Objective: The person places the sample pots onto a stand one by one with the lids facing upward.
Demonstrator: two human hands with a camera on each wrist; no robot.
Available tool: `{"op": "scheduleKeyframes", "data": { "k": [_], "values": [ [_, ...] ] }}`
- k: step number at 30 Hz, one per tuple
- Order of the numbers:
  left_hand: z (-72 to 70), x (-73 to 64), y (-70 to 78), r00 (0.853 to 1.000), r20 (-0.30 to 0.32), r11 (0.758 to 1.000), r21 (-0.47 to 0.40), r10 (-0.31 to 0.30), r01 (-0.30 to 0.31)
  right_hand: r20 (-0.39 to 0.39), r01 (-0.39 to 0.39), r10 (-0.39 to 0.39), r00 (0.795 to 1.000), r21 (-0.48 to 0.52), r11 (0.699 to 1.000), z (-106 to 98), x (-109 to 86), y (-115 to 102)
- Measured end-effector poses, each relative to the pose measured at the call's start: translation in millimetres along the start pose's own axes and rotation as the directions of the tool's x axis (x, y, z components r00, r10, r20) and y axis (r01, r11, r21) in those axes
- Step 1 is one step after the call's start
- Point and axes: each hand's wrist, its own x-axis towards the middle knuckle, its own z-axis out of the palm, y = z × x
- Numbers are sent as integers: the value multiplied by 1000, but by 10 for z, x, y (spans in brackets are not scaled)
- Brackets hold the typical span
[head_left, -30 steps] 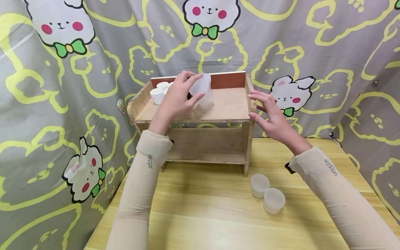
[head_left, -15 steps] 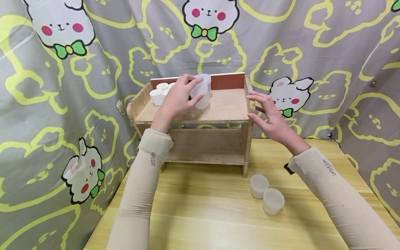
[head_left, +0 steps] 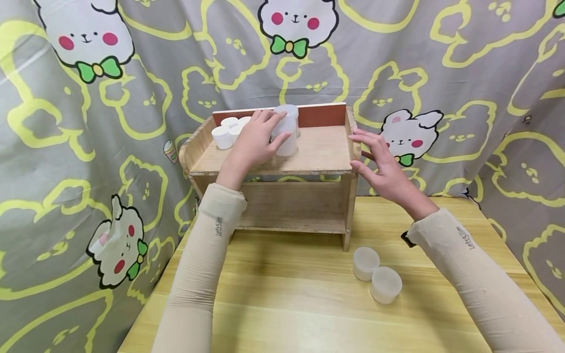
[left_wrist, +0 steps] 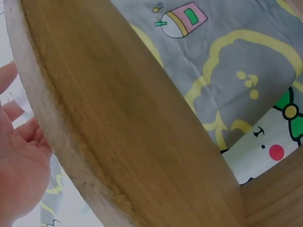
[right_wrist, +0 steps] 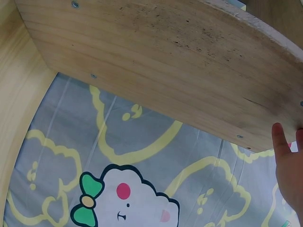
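On the top board of a small wooden shelf, my left hand holds a translucent round jar, its thumb at the jar's near side and fingers around the upper part. Directly behind stands another translucent jar, partly covered by the front one. Left of the hand, several small white lidded jars are grouped, some hidden by it. My right hand touches the shelf's right side panel, fingertips at its upper edge and thumb at the front. The right wrist view shows a straight finger against that panel.
Two translucent round containers sit side by side on the wooden table, right of the shelf's front leg. A lower shelf board lies under the top one. A patterned grey curtain hangs behind and around.
My left hand has brought its jar from a tilt to upright and slightly nearer the front, uncovering the jar behind. My right hand stays at the side panel.
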Motion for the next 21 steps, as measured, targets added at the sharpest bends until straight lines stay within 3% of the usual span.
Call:
{"op": "scheduleKeyframes", "data": {
  "k": [9, 21],
  "values": [
    [24, -15, 0, 1000, -23, 1000, 2, -7, 7, -4, 3, -3, 1000, 1, 1000, 2, -2, -4],
    [104, -98, 14, 986, -163, 1000, 5, -17, 18, -6, 2, -2, 1000, 2, 1000, 6, -4, 2]
  ]
}}
